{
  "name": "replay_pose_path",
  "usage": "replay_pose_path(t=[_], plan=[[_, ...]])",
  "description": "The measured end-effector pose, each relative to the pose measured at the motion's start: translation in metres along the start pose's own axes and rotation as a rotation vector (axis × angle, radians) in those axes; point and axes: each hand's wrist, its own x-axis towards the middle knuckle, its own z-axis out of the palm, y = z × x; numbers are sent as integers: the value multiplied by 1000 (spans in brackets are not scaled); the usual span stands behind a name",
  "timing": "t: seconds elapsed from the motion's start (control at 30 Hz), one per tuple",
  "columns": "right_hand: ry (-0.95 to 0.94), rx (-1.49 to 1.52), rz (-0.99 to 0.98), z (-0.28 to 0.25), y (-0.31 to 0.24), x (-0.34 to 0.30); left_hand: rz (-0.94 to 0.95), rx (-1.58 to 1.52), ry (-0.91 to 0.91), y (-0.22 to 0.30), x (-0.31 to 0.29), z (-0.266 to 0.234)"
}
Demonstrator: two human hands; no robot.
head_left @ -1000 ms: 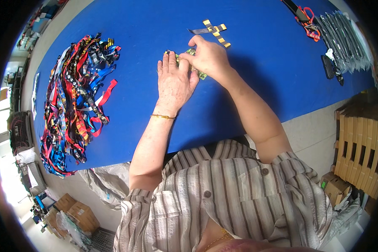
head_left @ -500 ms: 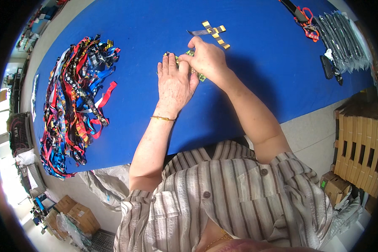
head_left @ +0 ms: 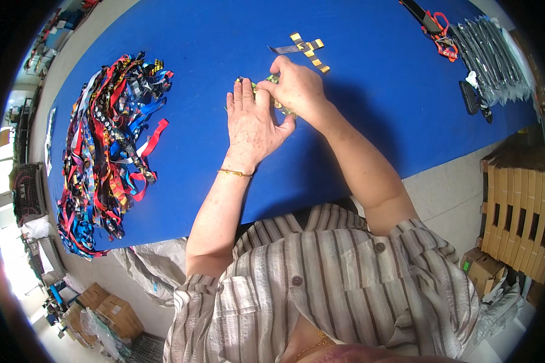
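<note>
Mottled yellow-green piece, partly covered

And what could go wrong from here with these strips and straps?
The green patterned piece is partly covered by the left hand and right hand, so it might crease unnoticed. The black-and-yellow strip lies just beyond the right hand and could get nudged. The heaped straps reach the edge of the blue table; some might slip off.

A big blue surface fills much of the view. The floor is pale grey. Bright white light glows at the far left, by a dark mesh basket. Brown boxes sit at the lower left. Tan slats stand on the right.
</note>
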Motion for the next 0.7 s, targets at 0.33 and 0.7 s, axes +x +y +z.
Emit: replay_pose_path(t=[0.33,0.7], plan=[[21,2,-22,-1,0,-2,-4,-5,-24,1,0,-3],[41,13,-34,3,1,-2,-21,-26,-37,-1,0,-6]])
